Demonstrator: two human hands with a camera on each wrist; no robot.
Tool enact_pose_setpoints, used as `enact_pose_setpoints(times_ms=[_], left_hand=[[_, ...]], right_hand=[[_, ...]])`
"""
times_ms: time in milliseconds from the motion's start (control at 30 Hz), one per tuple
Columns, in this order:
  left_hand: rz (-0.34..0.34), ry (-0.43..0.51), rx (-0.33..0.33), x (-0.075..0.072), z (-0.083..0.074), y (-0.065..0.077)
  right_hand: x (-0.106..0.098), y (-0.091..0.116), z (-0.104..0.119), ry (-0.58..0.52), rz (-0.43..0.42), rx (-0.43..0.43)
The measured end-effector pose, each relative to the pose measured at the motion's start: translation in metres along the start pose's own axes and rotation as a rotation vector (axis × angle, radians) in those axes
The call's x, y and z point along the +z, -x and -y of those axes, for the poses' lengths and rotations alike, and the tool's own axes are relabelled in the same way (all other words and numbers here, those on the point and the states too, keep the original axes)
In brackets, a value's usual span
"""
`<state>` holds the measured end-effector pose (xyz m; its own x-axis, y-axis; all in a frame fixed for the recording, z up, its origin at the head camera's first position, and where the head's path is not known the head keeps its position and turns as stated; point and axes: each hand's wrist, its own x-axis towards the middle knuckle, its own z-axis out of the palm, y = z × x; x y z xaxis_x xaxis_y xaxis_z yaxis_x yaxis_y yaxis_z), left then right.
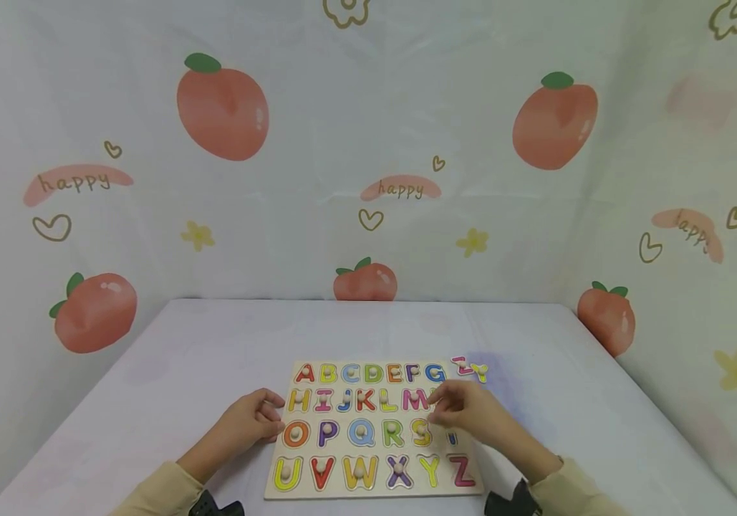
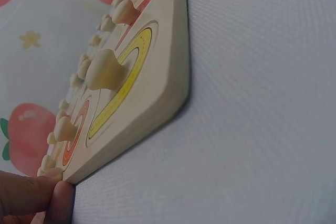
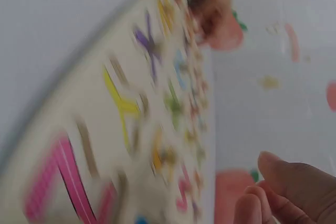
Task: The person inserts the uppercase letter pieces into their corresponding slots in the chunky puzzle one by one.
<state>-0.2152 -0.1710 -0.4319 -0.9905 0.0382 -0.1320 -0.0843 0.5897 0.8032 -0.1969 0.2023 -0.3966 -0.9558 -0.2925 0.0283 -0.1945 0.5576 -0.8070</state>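
Observation:
A wooden alphabet puzzle board (image 1: 310,495) lies on the table, colourful letters in rows, most with small round knobs. My left hand (image 1: 246,421) pinches its left edge; in the left wrist view the thumb (image 2: 29,192) lies on top, beside a knob. Over the board's right side hovers my right hand (image 1: 468,410), fingers loosely bent, hiding some letters there. Nothing shows between its thumb and fingers in the right wrist view. The Y recess (image 1: 429,469) and Z recess (image 1: 463,471) have no knobs. Loose pink Z (image 1: 461,366) and yellow Y (image 1: 480,373) pieces lie off the top right corner.
White cloth covers the table (image 1: 213,344). Behind and beside it hangs a white backdrop (image 1: 316,107) printed with red fruit, hearts and "happy". A bluish stain (image 1: 497,373) marks the cloth right of the board.

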Motion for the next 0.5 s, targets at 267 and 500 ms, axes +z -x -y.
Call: enact_pose_setpoints(times_ms=[267, 500], left_hand=[[0.005, -0.002, 0.003, -0.001, -0.001, 0.000], [0.007, -0.003, 0.010, -0.001, -0.001, 0.000]], right_hand=[[-0.053, -0.021, -0.035, -0.017, -0.233, 0.175], [-0.069, -0.028, -0.063, 0.012, -0.260, 0.271]])
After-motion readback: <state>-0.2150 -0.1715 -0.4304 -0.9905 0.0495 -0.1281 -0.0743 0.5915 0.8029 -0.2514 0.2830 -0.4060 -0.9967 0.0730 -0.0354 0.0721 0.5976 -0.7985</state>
